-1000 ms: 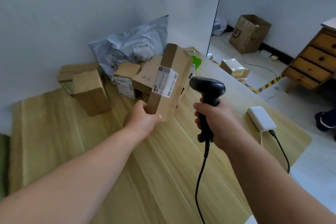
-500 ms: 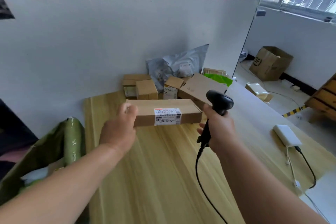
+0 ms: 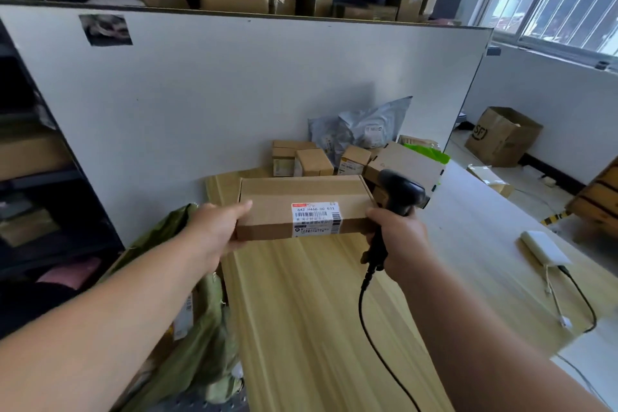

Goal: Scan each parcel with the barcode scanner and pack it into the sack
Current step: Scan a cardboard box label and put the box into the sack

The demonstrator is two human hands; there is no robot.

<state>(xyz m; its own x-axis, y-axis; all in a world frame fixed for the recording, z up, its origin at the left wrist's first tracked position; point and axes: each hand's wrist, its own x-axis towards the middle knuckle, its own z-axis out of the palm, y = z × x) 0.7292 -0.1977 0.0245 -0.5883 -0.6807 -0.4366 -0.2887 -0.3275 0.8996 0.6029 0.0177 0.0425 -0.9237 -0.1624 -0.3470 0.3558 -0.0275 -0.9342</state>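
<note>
Your parcel (image 3: 302, 207): brown, white barcode label | your scanner (image 3: 399, 192): black | sack (image 3: 197, 328): olive green | table (image 3: 317, 311): pale woodgrain

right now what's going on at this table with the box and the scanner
A person is working through parcels at a wooden table. Their left hand holds a flat cardboard parcel by its left end, above the table, with its label facing the camera. Their right hand grips a black barcode scanner right beside the parcel's other end. A green sack sits at the table's left edge, and more parcels are piled at the back.
</note>
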